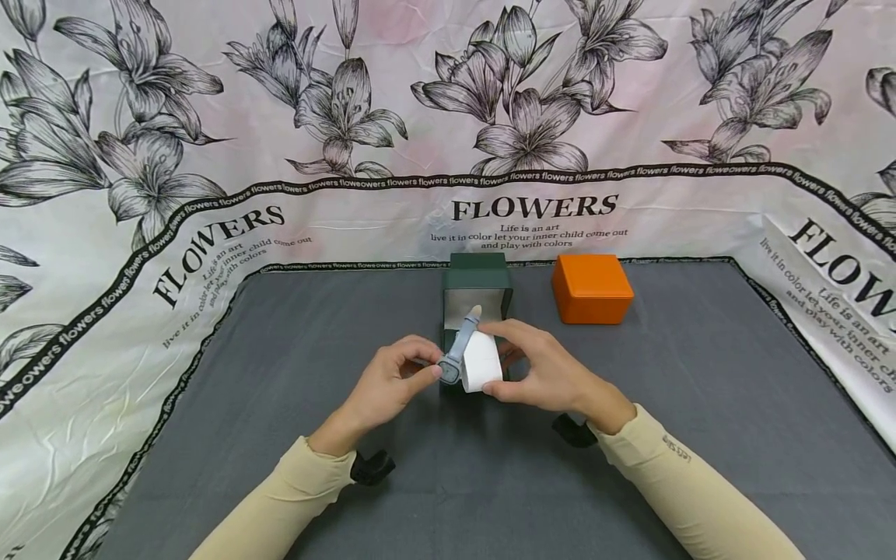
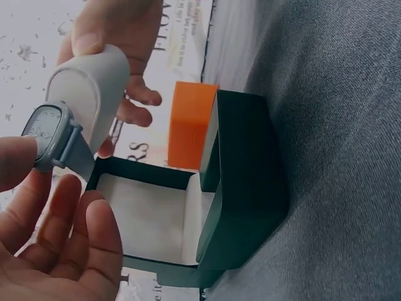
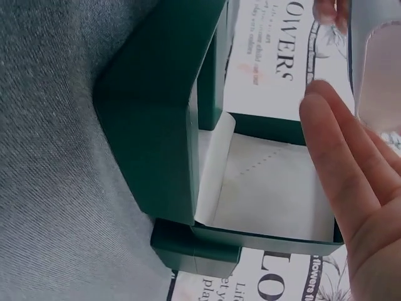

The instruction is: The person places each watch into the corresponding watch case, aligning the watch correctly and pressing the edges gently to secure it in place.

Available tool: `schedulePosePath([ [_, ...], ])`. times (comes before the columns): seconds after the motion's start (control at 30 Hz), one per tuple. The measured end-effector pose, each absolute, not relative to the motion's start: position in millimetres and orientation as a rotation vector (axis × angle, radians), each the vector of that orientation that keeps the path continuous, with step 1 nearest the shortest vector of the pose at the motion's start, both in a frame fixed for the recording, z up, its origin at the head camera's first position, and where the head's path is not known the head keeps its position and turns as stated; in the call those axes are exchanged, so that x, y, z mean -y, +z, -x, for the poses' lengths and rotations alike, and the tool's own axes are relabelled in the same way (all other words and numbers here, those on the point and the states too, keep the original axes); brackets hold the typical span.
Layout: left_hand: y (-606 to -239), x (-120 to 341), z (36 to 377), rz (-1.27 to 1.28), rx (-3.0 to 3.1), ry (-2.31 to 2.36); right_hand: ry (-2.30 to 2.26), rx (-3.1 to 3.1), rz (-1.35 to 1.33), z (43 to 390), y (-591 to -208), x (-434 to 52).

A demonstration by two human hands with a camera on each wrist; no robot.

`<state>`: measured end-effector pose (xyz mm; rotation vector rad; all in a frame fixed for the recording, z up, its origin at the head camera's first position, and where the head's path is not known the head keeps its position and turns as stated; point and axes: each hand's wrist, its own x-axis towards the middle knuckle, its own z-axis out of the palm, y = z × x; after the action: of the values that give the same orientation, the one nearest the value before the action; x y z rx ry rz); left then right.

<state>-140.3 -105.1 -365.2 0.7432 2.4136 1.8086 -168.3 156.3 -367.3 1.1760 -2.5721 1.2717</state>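
Note:
Between finger and thumb, my left hand pinches the case of a light blue wristwatch. Its strap slants up along a white watch pillow; whether the strap still goes round the pillow I cannot tell. My right hand grips that pillow from the right, thumb at its lower end and a finger near the top. Both are held above a dark green watch box, whose lid stands raised. In the left wrist view the box's pale lining shows.
An orange box, closed, stands at the back right of the grey cloth. Behind it hangs a white flower-printed cloth with black lettering. Each wrist carries a black camera mount below the sleeve cuff.

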Motion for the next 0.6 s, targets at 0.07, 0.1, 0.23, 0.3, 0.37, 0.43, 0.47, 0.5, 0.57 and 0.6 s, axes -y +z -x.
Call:
schedulePosePath([
  [0.07,-358,101,136,-0.76,-2.425,1.793,1.293,2.575,-1.127,167,-368,-157],
  [0.1,-353,99,134,-0.766,-2.428,1.782,1.303,2.575,-1.103,167,-368,-157],
  [0.23,-342,93,128,-0.799,-2.447,1.735,1.356,2.56,-1.026,165,-369,-158],
  [0.3,-348,93,132,-0.809,-2.442,1.725,1.369,2.55,-1.005,165,-369,-159],
  [0.37,-356,93,136,-0.819,-2.428,1.725,1.384,2.542,-0.987,165,-370,-159],
  [0.43,-365,94,141,-0.823,-2.398,1.737,1.395,2.534,-0.971,164,-371,-159],
  [0.47,-366,94,142,-0.827,-2.382,1.745,1.403,2.529,-0.963,164,-372,-159],
  [0.5,-368,94,142,-0.83,-2.369,1.753,1.411,2.524,-0.957,164,-372,-158],
  [0.57,-369,94,143,-0.827,-2.341,1.765,1.423,2.512,-0.946,164,-373,-158],
  [0.6,-370,95,143,-0.821,-2.322,1.773,1.428,2.505,-0.943,164,-373,-158],
])
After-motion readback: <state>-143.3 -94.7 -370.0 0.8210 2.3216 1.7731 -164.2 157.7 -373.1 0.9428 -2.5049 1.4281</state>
